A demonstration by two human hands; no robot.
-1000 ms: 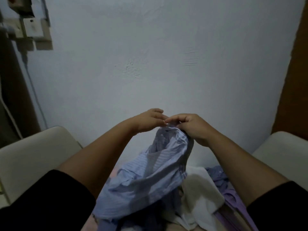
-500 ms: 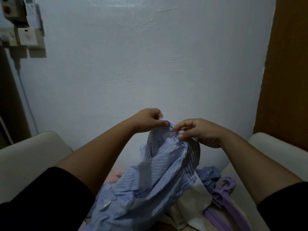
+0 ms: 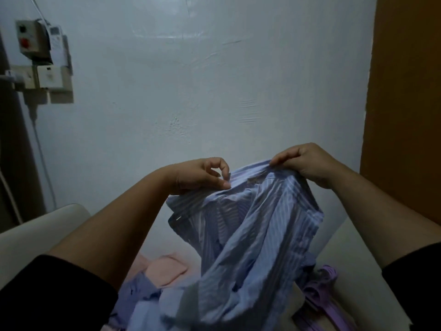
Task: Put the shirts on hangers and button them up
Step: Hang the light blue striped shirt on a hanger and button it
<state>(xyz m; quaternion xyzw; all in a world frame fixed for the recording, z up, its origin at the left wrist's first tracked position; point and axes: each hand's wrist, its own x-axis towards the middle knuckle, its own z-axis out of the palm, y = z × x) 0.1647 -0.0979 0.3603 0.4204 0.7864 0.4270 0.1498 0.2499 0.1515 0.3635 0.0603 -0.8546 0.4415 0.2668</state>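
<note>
A light blue striped shirt (image 3: 253,237) hangs bunched in front of me, held up by its top edge. My left hand (image 3: 202,174) pinches the fabric at the left end of that edge. At the right end my right hand (image 3: 307,163) grips the cloth with curled fingers. The hands are about a shoulder's width apart and the edge stretches between them. Purple plastic hangers (image 3: 319,290) lie in a heap at the lower right, partly hidden by the shirt. No hanger is inside the shirt that I can see.
More clothes lie below: a pink garment (image 3: 164,268) and blue fabric (image 3: 140,292). Cream cushioned armrests (image 3: 35,237) flank me on both sides. A pale wall (image 3: 191,91) is close ahead, with switch boxes (image 3: 43,58) at upper left and a brown door (image 3: 405,103) at right.
My hands have moved apart along the shirt's top edge, spreading it wider, and lifted it slightly. The view has tilted so more of the wall and the pink garment show.
</note>
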